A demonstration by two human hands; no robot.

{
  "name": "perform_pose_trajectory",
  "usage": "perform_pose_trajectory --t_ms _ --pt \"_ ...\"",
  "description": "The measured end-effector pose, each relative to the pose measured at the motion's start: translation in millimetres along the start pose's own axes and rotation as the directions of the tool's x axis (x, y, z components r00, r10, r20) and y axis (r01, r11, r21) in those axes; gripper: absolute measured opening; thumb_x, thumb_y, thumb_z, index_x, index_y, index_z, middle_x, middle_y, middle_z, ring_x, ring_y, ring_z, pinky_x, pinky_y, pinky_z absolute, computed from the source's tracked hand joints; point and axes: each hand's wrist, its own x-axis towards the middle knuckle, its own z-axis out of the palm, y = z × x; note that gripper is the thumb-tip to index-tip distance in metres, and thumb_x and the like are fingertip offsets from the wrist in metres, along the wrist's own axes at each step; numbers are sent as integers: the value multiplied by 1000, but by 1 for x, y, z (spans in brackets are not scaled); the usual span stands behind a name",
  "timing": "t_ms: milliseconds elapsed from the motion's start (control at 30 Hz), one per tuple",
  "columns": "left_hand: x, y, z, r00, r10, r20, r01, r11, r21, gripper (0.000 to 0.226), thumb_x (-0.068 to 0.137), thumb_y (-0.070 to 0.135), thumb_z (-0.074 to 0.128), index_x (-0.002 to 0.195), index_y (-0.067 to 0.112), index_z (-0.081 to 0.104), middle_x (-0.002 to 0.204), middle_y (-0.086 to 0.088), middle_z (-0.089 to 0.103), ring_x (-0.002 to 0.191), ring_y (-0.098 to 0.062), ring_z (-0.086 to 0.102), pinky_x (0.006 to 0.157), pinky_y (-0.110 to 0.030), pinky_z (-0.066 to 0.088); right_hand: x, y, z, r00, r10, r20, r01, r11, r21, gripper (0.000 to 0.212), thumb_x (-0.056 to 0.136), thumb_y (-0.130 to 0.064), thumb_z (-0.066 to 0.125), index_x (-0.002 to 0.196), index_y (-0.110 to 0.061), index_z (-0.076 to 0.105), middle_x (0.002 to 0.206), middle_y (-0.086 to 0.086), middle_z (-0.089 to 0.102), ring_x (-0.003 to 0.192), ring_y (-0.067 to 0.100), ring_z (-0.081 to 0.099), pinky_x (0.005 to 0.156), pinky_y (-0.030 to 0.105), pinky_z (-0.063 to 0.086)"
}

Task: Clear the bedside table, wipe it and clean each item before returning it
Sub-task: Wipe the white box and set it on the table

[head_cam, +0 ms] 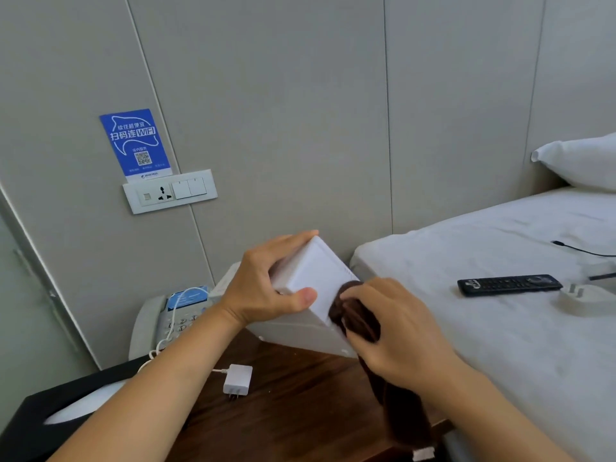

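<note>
While wiping box (313,278), left hand (266,288) clamping it tilted, right hand (393,331) pinching cloth (353,315); advising steady grip, covering every face.

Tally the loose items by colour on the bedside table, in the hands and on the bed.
White: 4 - box, phone, charger, plug
Black: 2 - tissue box, remote
Brown: 1 - cloth
Total: 7

The single head view looks forward and down from close above the wooden bedside table (300,405), facing the grey wall panels (283,111) behind it.
</note>
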Motion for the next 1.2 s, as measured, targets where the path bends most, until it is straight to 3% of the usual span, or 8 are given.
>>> perform_pose_trajectory --t_ms 167,333,467,600,733,900,1100,1200 --pt "2 5 6 999 15 34 -15 1000 -18 80 74 49 75 145 15 57 140 4 64 122 -21 63 96 -27 52 15 13 8 944 256 -209 -240 966 98 22 83 -29 72 106 -30 71 98 -12 64 95 16 60 79 31 50" --pt "0 6 5 1000 -1 15 2 999 -39 80 73 49 74 144 16 58 137 4 65 119 -21 64 93 -23 51 -12 -13 22 973 155 -170 -134 983 129 34 80 -23 82 111 -27 69 104 -13 63 97 9 57 81 10 42" --pt "0 8 10 999 -6 41 8 999 -35 79 73 50 74 144 21 57 138 6 64 118 -21 64 92 -25 53 -1 1 18 918 306 -252 -274 949 154 21 85 -27 73 106 -30 70 97 -14 62 95 16 60 79 31 51" --pt "-1 6 8 1000 2 3 -2 999 -52 79 73 48 74 143 15 59 138 4 65 119 -18 64 92 -21 50 -23 -20 17 986 140 -88 -121 975 186 26 83 -41 66 106 -30 69 100 -17 61 96 10 59 78 24 52" --pt "-3 9 12 1000 18 23 -17 999 -48 77 73 47 75 143 22 58 139 5 64 123 -21 63 95 -28 53 -4 9 6 948 267 -173 -234 954 187 18 82 -28 75 99 -32 72 96 -18 64 94 10 62 80 34 53" --pt "-7 7 11 1000 21 -2 -21 998 -57 77 73 48 74 143 20 57 137 4 65 118 -22 64 91 -28 53 -26 -15 8 995 82 -59 -69 979 192 22 83 -38 68 103 -32 68 99 -18 61 95 10 60 76 30 53" --pt "-7 10 13 1000 11 -22 -11 999 -33 78 72 48 75 143 21 59 138 4 64 121 -20 64 93 -32 55 7 6 3 951 258 -169 -229 957 177 13 82 -29 75 94 -29 72 90 -13 65 89 10 62 78 34 52" --pt "-9 9 12 999 27 -37 -28 999 -32 77 72 47 74 142 19 59 139 3 65 122 -20 64 94 -32 53 -7 -4 5 970 201 -136 -174 967 187 17 82 -26 77 97 -30 71 93 -16 63 91 9 61 78 29 51"
